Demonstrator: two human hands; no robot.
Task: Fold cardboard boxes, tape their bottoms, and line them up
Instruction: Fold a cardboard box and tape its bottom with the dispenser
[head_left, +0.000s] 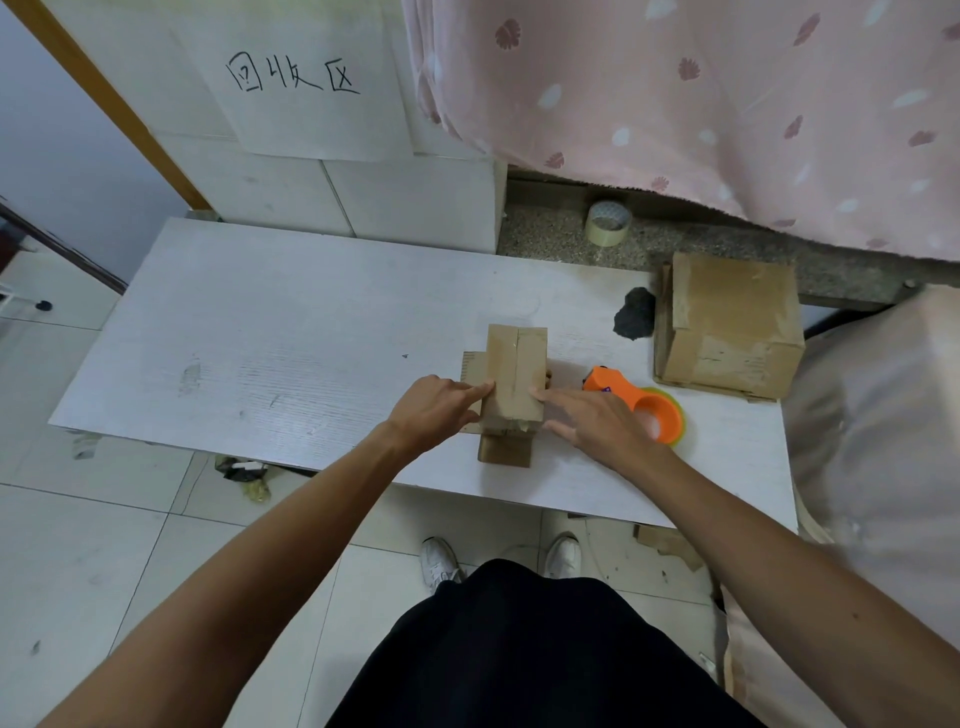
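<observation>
Two hands, left hand (436, 410) and right hand (597, 423), press straight fingers against opposite sides of one small cardboard box (517, 374) near the table's (260, 338) front edge, with one orange tape dispenser (641, 405) just beside it and one larger box (727, 322) at the far right corner.

Your small brown box (516, 379) sits bottom-up at centre, tape along its seam, flaps splayed; orange tape dispenser (639, 408) just right, bigger box (727, 327) far right.

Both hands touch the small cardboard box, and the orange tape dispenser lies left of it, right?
No: the head view shows the orange tape dispenser right of the small cardboard box. The left hand and right hand do touch it.
</observation>
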